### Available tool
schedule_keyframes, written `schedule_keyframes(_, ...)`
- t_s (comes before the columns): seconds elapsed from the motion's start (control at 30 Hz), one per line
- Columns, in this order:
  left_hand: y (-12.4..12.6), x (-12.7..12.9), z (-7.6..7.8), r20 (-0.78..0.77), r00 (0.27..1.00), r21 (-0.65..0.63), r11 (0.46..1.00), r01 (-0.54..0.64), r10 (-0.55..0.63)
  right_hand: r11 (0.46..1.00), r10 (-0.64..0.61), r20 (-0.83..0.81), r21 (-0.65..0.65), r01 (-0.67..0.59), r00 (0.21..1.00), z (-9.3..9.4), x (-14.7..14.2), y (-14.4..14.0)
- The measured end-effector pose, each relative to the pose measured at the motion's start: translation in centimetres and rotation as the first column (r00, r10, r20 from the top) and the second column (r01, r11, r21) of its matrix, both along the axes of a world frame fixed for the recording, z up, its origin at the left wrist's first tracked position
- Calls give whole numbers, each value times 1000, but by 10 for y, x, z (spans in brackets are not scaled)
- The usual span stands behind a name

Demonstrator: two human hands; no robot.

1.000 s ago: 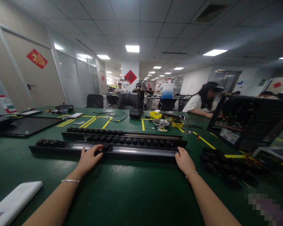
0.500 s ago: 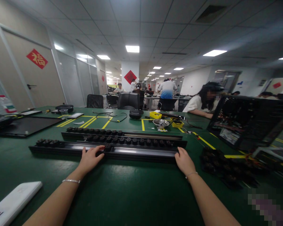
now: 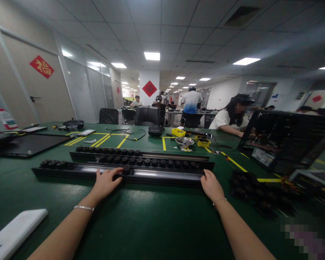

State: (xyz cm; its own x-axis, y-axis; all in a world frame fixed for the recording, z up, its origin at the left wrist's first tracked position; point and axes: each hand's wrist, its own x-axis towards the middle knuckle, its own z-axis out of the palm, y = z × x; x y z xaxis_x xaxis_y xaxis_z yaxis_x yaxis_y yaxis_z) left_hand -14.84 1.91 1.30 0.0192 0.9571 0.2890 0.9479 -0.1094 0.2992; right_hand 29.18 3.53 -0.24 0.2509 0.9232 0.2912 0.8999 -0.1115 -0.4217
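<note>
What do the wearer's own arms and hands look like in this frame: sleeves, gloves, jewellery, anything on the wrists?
Both forearms are bare up to the frame edge, with no sleeves in view, and both hands are ungloved. The left hand has a thin silvery bracelet at the wrist. The right hand has a finer, pale band at its wrist. No rings or watch can be made out.

Open-plan office used as an assembly workshop: long green-matted workbench marked with yellow tape lines, white grid ceiling with panel lights, glass partition walls, black office chairs, seated workers at further benches.
</note>
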Motion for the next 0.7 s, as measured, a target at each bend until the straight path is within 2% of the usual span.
schedule_keyframes(0.7, -4, 13, 3, 8, 1000, -3, 1000, 25, -25, 1000, -14, -20, -28, 14, 1000, 3, -3, -3)
